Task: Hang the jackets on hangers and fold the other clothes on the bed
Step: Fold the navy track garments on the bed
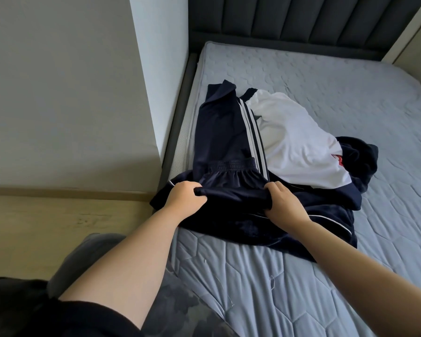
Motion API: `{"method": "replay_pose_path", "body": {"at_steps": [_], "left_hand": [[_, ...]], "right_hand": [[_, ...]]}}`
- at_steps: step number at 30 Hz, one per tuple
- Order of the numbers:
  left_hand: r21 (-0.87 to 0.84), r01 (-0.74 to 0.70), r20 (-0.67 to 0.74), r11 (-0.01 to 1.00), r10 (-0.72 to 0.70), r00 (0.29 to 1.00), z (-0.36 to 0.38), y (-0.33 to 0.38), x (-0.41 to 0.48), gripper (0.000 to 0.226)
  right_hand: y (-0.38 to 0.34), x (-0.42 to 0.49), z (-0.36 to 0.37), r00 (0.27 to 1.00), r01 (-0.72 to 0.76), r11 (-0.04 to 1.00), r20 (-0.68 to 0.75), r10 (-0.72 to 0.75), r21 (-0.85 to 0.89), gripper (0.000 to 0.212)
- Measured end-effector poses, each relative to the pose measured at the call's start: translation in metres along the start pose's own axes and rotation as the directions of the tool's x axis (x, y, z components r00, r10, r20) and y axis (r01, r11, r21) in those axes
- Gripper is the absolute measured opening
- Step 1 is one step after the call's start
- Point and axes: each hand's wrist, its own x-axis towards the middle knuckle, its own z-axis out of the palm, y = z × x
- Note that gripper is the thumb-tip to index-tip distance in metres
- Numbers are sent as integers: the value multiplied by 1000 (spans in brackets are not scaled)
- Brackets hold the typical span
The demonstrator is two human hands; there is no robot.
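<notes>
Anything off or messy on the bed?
Nothing damaged or spilled. The white shirt lies crumpled and unfolded beside the navy striped trousers, which the left hand and right hand grip. A loose thread sticks out of the mattress quilting.

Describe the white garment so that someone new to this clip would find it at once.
Start at the grey quilted mattress below the dark padded headboard. Near the mattress edge by the wall, the white shirt lies crumpled just right of the navy striped trousers. It is the only pale piece among dark clothes.
</notes>
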Motion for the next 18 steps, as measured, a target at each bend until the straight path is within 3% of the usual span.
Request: {"method": "replay_pose_path", "body": {"at_steps": [3, 8, 11, 13, 15, 18], "left_hand": [[-107, 55, 1, 993, -55, 998, -6, 1, -3, 23], [-163, 116, 14, 980, -115, 993, -6, -3, -7, 15], [-262, 182, 13, 948, -185, 983, -8, -5, -7, 11], [-361, 229, 2, 904, -245, 970, -10, -6, -8, 13], [-496, 258, -5, 829, -300, 954, -13, -8, -9, 9], [-671, 271, 8, 690, -358, 934, -17, -9, -11, 8]], "right_hand": [[4, -4, -5, 993, -106, 973, -22, 112, 204, 46], [9, -11, -11, 988, -128, 913, -24, 149, 388, 44], [8, -11, -16, 963, -185, 841, -76, 258, 509, 36], [6, -10, -21, 942, -237, 689, -11, 335, 685, 34], [3, -11, -26, 956, -199, 472, 64, 286, 859, 38], [1, -14, -32, 985, -134, 376, 83, 151, 917, 45]]}}
